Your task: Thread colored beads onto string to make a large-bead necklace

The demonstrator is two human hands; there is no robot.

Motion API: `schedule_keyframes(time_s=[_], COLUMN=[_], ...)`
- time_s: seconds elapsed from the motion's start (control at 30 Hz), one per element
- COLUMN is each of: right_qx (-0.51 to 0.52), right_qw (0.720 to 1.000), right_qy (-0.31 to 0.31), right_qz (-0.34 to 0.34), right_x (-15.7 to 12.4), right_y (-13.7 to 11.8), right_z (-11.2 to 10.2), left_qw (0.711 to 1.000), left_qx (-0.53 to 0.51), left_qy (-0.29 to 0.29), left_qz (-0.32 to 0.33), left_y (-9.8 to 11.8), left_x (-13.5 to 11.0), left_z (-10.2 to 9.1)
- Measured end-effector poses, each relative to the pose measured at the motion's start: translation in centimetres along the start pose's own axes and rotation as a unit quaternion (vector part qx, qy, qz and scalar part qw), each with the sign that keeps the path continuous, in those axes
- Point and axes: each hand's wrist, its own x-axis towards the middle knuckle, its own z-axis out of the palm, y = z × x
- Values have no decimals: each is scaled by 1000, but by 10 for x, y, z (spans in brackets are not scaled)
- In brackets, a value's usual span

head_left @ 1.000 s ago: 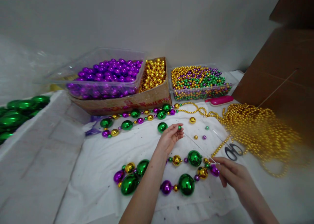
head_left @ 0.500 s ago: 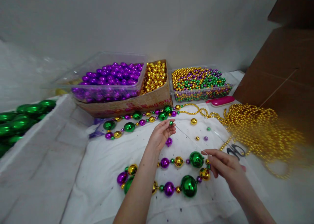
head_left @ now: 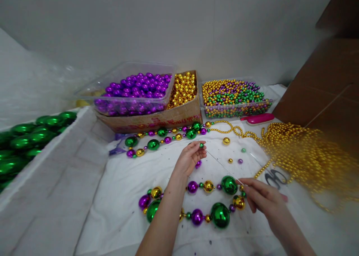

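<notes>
My left hand (head_left: 193, 155) pinches a small green bead (head_left: 201, 145) above the white cloth. From that bead a thin pale string (head_left: 221, 164) runs taut down to my right hand (head_left: 259, 192), whose thumb and fingers are closed on it. Below lies a looped bead strand with large green balls (head_left: 220, 215), purple balls (head_left: 197, 217) and gold balls (head_left: 208, 186); my left forearm covers part of it. A purple ball (head_left: 198, 164) shows just behind my left hand. Loose on the cloth are a gold ball (head_left: 226, 140) and several smaller beads.
Behind stand a clear bin of purple balls (head_left: 140, 87), a cardboard box (head_left: 157, 120) with gold balls and a clear bin of mixed beads (head_left: 235, 95). Gold bead chains (head_left: 305, 151), scissors (head_left: 276, 178) and a pink-handled tool (head_left: 260, 118) lie right. Large green balls (head_left: 30, 140) fill a container left.
The whole view has shifted slightly, so everything appears a little further right. Both hands keep the same hold on the green bead and the string.
</notes>
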Motion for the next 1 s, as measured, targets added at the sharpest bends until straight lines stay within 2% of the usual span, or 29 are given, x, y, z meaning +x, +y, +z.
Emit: schedule_keyframes(time_s=[0.13,0.23,0.37,0.43,0.47,0.53,0.6,0.67,0.83,1.0], right_qx=[4,23,85,133,157,198,221,233,247,221], right_qw=[1000,1000,996,991,987,980,975,972,969,973], right_qy=[-3,-13,-1,-2,-6,-12,-13,-11,12,36], right_qz=[-7,-16,-33,-32,-28,-19,-8,3,-6,-51], right_x=[0,6,23,29,31,32,31,30,32,39], right_y=[-4,-10,-16,-16,-16,-16,-16,-16,-22,-45], right_z=[3,9,18,20,20,17,12,6,-13,-32], left_qw=[1000,999,992,989,990,990,981,969,951,938], left_qx=[12,29,76,102,114,140,169,199,244,276], left_qy=[-8,-18,-90,-97,-78,-3,78,135,177,199], left_qz=[2,-10,-39,-33,-20,17,48,63,65,72], left_y=[-1,-4,-3,2,5,9,9,4,-15,-20], left_x=[-2,-4,-10,-14,-15,-19,-21,-23,-28,-33], left_z=[1,10,25,26,24,14,1,-12,-25,-32])
